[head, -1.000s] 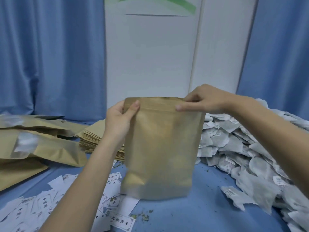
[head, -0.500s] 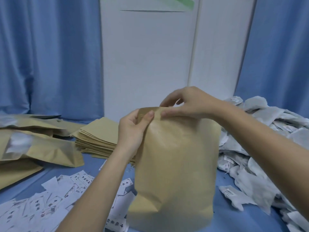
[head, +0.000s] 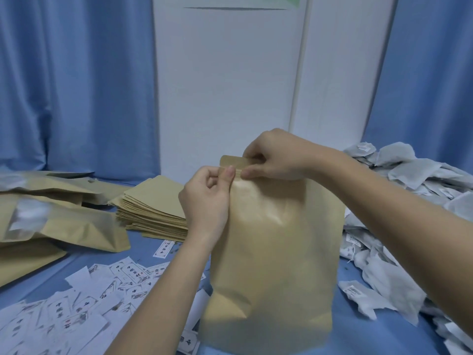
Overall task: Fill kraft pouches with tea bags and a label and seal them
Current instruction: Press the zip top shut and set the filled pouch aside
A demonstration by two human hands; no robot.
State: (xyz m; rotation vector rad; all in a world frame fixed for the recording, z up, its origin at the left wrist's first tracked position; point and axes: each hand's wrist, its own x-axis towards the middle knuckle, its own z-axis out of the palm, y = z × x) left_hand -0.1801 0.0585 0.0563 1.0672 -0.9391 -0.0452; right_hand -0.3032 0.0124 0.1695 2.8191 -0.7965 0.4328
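Kraft pouch [head: 276, 252] top pinched by both hands.

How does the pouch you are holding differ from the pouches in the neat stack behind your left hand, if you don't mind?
The held pouch stands upright and bulges; the stacked pouches lie flat and thin. The left hand and right hand pinch the held pouch's top edge; nothing touches the stacked pouches. Both are plain kraft brown.

An upright kraft pouch [head: 273, 265] is held at the table's [head: 358, 336] front centre, its top edge pinched by the left hand [head: 204, 198] and right hand [head: 276, 157]. Labels [head: 76, 303] are scattered to its left, with a flat pouch stack [head: 156, 206] behind them and filled pouches [head: 51, 221] farther left. Tea bags [head: 399, 226] are heaped to its right.
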